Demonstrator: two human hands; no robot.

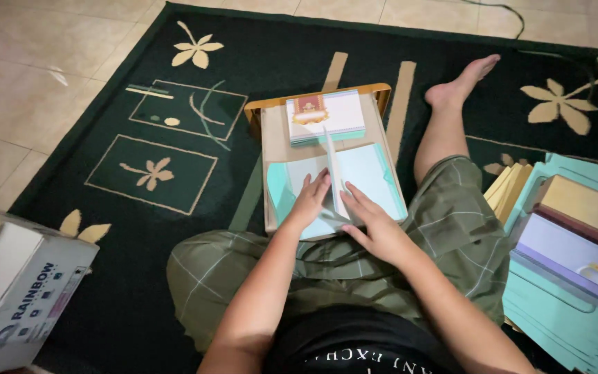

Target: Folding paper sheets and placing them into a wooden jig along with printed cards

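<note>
Nearest the lens, two bare forearms run from 6 o'clock up toward the frame centre, above a black shirt and green checked shorts. Left hand (pixel 311 201) lies flat, fingers spread and closed on nothing, on the left leaf of an open mint-green folded card (pixel 368 181); right hand (pixel 375 225) presses palm-down on the card's lower edge, likewise gripping nothing. Between the two hands a narrow raised fold or strip (pixel 332 170) stands along the card's middle, its long axis running from 6 to 12 o'clock, touching the fingertips of both hands; the left hand's fingers sit slightly nearer its base. Card and hands rest on a small wooden lap table (pixel 275 131) set over the crossed legs. At 12 o'clock from the hands, on the same table, a stack of printed cards (pixel 327 114) lies just beyond the strip's far end, near enough to meet anything pushed forward. At 3 o'clock, piles of mint-green and lilac card stock (pixel 569 263) cover the dark floral carpet (pixel 174 125); at 8 o'clock sits a white cardboard box (pixel 25 291). A bare foot (pixel 461 83) extends toward 1 o'clock.
</note>
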